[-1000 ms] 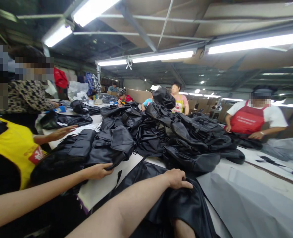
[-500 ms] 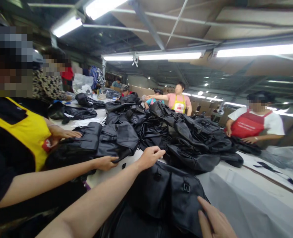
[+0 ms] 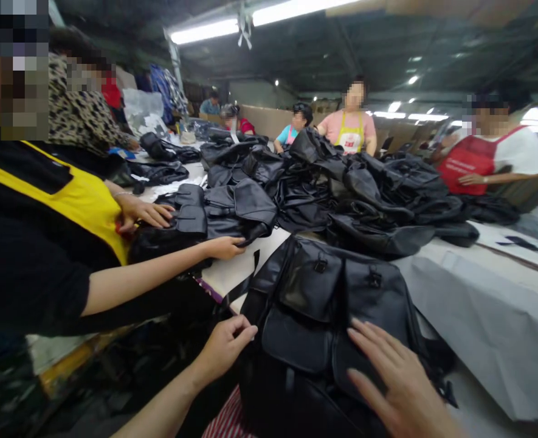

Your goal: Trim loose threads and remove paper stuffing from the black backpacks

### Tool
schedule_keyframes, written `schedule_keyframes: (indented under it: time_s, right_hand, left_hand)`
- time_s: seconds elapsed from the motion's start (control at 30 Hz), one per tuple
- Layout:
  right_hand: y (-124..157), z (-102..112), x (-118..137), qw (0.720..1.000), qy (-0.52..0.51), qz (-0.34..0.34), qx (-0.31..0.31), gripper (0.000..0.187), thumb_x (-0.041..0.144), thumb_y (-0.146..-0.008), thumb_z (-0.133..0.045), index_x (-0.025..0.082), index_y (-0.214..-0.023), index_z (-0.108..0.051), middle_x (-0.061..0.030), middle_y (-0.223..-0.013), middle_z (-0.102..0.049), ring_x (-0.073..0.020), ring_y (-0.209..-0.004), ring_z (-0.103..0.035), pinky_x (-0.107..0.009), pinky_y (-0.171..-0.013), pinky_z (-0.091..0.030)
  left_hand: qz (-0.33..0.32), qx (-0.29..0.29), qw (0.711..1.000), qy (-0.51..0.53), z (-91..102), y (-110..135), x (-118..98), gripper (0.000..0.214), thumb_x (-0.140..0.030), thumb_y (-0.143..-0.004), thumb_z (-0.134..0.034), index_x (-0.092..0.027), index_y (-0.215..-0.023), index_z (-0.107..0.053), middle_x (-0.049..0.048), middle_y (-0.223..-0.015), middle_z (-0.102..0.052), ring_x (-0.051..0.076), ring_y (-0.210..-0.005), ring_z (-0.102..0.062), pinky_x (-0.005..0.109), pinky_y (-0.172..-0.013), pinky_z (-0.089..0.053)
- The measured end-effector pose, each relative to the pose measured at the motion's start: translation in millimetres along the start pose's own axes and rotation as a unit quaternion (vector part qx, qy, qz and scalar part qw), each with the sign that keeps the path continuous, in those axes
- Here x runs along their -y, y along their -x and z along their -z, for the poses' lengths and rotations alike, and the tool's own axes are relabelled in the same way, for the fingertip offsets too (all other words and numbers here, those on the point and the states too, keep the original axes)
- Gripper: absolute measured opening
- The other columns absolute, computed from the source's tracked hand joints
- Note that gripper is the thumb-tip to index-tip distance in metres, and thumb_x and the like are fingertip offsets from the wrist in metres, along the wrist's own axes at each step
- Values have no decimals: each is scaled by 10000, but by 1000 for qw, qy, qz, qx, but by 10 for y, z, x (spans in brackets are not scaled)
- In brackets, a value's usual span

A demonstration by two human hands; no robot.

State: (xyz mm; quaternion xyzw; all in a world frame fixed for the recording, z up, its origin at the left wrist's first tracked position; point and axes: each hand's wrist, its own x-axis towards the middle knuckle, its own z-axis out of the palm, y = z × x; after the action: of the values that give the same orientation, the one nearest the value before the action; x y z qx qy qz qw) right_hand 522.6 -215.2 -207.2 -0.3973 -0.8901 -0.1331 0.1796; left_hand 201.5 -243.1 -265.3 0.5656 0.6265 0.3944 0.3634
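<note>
While the right hand [image 3: 391, 377] is lying open, fingers spread, over a black bag [image 3: 296, 344], the left hand [image 3: 225, 347] is curling beside the bag's left edge; whether it is gripping anything is not showing. The bag is lying front up at the table [image 3: 230, 274] edge, looking assembled, its 2 buckled flaps [image 3: 312, 286] hanging down. A grey sheet [image 3: 487, 328] is covering the table's right side. Leftward, a co-worker in a yellow apron [image 3: 86, 204] is handling another bag [image 3: 244, 210]. Beyond, a dark heap [image 3: 369, 194] is spreading, seemingly unsorted, and a strip light [image 3: 296, 12] is glowing overhead.
</note>
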Motion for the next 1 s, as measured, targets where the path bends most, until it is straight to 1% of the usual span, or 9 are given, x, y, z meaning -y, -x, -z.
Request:
schedule_keyframes:
  time_s: [0.1, 0.2, 0.4, 0.5, 0.57, 0.67, 0.83, 0.9, 1.0]
  right_hand:
    - [29, -92, 463, 995, -9, 75, 59, 663, 390, -753, -570, 193, -1356, -375, -63, -1408, -390, -242, -1212, -442, -369, -906, -408]
    - [-21, -318, 793, 996, -7, 68, 58, 612, 175, -776, -508, 229, -1367, -358, -70, -1428, -354, -247, -1241, -413, -396, -942, -366]
    - [-285, -644, 916, 989, -103, 95, 37, 393, 96, -850, -441, 272, -1190, -528, -33, -1305, -520, -205, -1174, -486, -367, -951, -360]
    - [-435, -589, 834, 972, -231, -21, 46, 259, 141, -883, -399, 233, -1029, -591, -16, -982, -677, -157, -909, -618, -271, -788, -434]
    - [-505, -455, 787, 945, -295, -124, 73, 242, 213, -907, -357, 222, -960, -593, -3, -784, -672, -142, -705, -627, -233, -647, -433]
    - [-519, -163, 776, 915, -340, -192, 101, 289, 288, -914, -308, 226, -915, -590, -3, -692, -648, -154, -612, -608, -231, -578, -405]
    - [-444, 113, 665, 887, -398, -199, 127, 304, 401, -894, -343, 256, -996, -590, -19, -769, -676, -190, -718, -641, -241, -613, -415]
    - [-466, 24, 510, 871, -394, -282, 77, 337, 447, -889, -347, 231, -973, -592, -37, -799, -675, -199, -752, -636, -248, -631, -418]
    - [-512, -226, 291, 840, -397, -370, -6, 332, 475, -855, -420, 199, -794, -595, -37, -764, -655, -185, -733, -610, -241, -652, -417]
  left_hand:
    - [-23, 0, 1000, 8, -121, 8, -59, 319, -419, -824, -476, -176, -626, -535, -27, -610, -512, 127, -628, -474, 219, -612, -369]
    - [-54, -16, 998, 17, -227, 21, -92, 305, -404, -833, -477, -176, -638, -532, -31, -623, -508, 122, -629, -477, 219, -619, -379]
    - [-59, -34, 998, -1, -218, 114, -65, 285, -388, -838, -472, -176, -662, -544, -28, -636, -527, 123, -632, -494, 221, -615, -400]
    - [-74, -60, 995, -25, -179, -1, -151, 240, -372, -842, -466, -181, -752, -582, -10, -710, -578, 141, -697, -541, 243, -669, -434]
    - [-104, -115, 987, -42, -202, -202, -278, 243, -371, -825, -499, -186, -955, -589, 30, -945, -618, 176, -916, -566, 294, -838, -433]
    - [-78, -157, 984, -40, -335, -609, -525, 623, -456, -753, -591, -137, -1263, -427, 136, -1311, -464, 248, -1231, -412, 387, -1042, -301]
    - [-36, 2, 999, -23, -722, -964, -768, 890, -499, -624, -696, -129, -1353, -344, 166, -1376, -412, 290, -1264, -390, 392, -1062, -301]
    - [-57, 59, 996, -27, -880, -932, -729, 848, -430, -628, -696, -141, -1349, -357, 144, -1345, -462, 280, -1229, -439, 384, -1044, -337]
    - [-72, 67, 994, -37, -1026, -845, -613, 726, -320, -685, -619, -96, -1330, -375, 152, -1301, -507, 259, -1199, -478, 378, -1033, -359]
